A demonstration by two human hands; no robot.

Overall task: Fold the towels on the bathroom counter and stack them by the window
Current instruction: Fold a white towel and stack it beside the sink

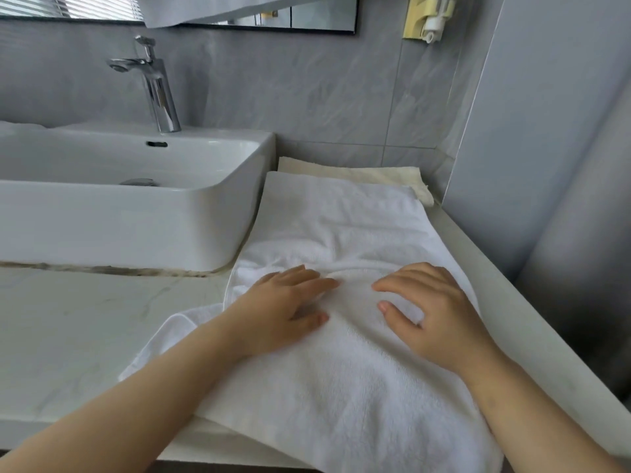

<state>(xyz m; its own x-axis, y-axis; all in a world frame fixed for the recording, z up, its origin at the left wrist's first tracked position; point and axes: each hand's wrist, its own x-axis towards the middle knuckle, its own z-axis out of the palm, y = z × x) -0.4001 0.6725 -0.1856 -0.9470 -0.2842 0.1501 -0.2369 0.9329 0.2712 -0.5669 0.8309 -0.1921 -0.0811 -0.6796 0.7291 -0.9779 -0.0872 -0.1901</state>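
A white towel (345,220) lies spread lengthwise on the marble counter (85,319), right of the basin, its near end hanging over the front edge. My left hand (283,308) rests flat on the towel's middle, fingers straight and pointing right. My right hand (433,308) lies on it just to the right, fingers loosely bent and pointing left, touching the cloth. A ridge of cloth is bunched just beyond the fingertips. Under the towel's far end a cream towel (375,174) peeks out against the back wall.
A white rectangular basin (136,220) with a chrome tap (153,83) stands at the left. Grey tiled walls close the back and right. A mirror (307,15) and a yellow wall dispenser (426,17) hang above. Blinds show at the top left.
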